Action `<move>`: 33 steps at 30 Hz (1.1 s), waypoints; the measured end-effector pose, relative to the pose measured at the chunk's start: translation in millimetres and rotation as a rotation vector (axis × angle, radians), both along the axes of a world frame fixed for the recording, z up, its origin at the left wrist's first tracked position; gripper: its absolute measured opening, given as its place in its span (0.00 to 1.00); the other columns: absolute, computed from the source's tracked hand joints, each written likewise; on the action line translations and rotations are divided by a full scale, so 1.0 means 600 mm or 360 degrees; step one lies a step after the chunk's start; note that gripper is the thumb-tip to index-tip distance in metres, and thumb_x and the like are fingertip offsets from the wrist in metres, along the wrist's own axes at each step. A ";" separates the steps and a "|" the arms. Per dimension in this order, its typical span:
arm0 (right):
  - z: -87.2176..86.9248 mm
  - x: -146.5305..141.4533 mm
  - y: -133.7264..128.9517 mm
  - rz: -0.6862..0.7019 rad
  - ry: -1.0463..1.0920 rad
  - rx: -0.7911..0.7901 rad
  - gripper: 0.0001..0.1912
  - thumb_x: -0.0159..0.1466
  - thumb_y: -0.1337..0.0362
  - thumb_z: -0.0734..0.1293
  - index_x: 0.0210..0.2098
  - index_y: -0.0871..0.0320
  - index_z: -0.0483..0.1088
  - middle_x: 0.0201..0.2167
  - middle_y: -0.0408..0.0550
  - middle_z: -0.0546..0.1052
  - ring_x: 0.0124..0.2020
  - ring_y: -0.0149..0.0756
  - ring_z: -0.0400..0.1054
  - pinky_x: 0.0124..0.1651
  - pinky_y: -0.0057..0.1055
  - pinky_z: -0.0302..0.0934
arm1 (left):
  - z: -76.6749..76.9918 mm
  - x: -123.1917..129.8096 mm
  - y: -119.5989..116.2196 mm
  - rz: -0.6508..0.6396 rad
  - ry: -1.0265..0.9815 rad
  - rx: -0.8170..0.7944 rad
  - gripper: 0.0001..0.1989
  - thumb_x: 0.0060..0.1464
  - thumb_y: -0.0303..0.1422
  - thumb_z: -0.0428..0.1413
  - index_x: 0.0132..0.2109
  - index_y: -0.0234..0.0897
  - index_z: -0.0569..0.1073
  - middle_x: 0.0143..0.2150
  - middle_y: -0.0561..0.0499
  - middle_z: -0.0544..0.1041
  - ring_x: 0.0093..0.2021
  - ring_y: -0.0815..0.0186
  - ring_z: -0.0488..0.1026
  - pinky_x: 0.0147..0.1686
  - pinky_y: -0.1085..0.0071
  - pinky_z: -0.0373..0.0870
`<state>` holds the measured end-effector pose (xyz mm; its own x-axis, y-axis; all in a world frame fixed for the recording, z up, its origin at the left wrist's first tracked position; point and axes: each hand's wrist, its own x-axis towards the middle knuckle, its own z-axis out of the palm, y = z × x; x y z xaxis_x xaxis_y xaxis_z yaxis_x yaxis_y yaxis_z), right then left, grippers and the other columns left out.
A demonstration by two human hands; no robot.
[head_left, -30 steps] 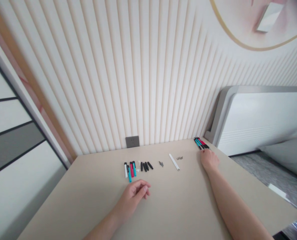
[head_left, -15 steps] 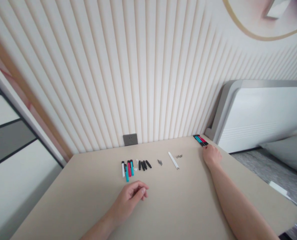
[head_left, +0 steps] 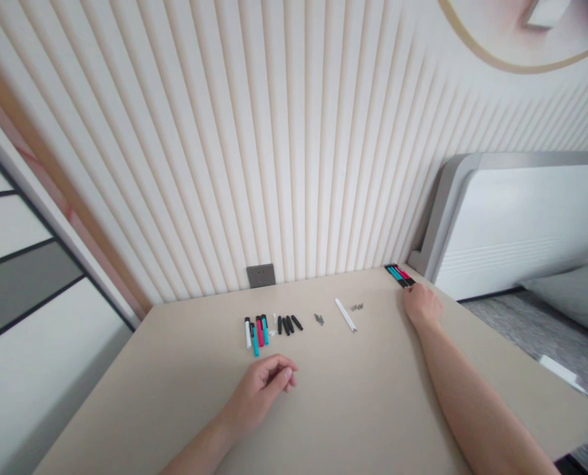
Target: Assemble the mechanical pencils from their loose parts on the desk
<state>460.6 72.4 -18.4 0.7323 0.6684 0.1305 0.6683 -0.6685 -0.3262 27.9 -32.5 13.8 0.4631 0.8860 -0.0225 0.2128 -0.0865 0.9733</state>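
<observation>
My left hand (head_left: 266,389) rests on the table with its fingers curled together and nothing visible in them. Just beyond it lie white, red and teal pen barrels with black ends (head_left: 261,332). To their right are several black pen parts (head_left: 289,324), small grey pieces (head_left: 319,319), a white stick (head_left: 346,315) and small metal springs (head_left: 357,307). My right hand (head_left: 422,305) reaches to the table's back right, its fingers at the near end of a row of teal and red pens (head_left: 400,275); its fingertips are partly hidden.
A beige table (head_left: 343,409) stands against a ribbed wall with a dark socket (head_left: 261,276) just above its back edge. At the right is a grey-white headboard (head_left: 526,224); white and grey panels (head_left: 31,330) stand at the left.
The view has shifted slightly. Both hands keep nearly the same places, the right one still at the row of pens.
</observation>
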 end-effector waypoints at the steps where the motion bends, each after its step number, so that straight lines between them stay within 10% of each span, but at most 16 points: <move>1: 0.000 0.000 0.000 0.0003 0.0000 0.0000 0.18 0.65 0.60 0.58 0.43 0.64 0.75 0.41 0.63 0.77 0.45 0.53 0.72 0.44 0.43 0.66 | -0.001 0.000 0.000 -0.0002 -0.0004 0.0006 0.16 0.57 0.44 0.54 0.39 0.35 0.76 0.31 0.48 0.75 0.33 0.64 0.71 0.35 0.71 0.67; 33: -0.009 0.003 0.000 0.0050 -0.0054 0.0068 0.20 0.65 0.59 0.57 0.44 0.61 0.75 0.40 0.63 0.77 0.42 0.54 0.73 0.40 0.43 0.64 | -0.010 -0.005 0.000 -0.0028 0.0122 0.0183 0.13 0.61 0.39 0.50 0.44 0.35 0.73 0.34 0.49 0.76 0.34 0.66 0.72 0.36 0.71 0.69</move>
